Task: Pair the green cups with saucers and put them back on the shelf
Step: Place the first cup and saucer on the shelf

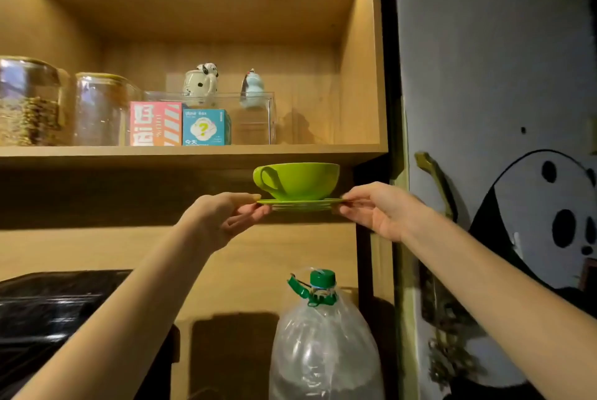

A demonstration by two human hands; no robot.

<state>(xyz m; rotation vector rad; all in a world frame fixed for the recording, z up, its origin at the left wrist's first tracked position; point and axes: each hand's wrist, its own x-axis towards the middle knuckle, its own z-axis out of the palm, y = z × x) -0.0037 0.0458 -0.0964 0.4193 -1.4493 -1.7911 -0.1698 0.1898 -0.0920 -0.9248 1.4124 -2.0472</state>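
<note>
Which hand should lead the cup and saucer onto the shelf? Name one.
Right. The bare stretch of shelf lies at its right end, above the right hand. Both hands pinch the saucer under the green cup, so the left hand should keep steadying.

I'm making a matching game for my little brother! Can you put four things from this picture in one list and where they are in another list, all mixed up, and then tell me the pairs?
Things:
1. green cup
2. green saucer
3. blue box
4. big plastic bottle

Places:
A. standing low down, below the hands
B. on the lit shelf, beside a pink box
C. sitting on the saucer
D. held at its edges by the left hand and the right hand

Pairs: 1-C, 2-D, 3-B, 4-A
</note>
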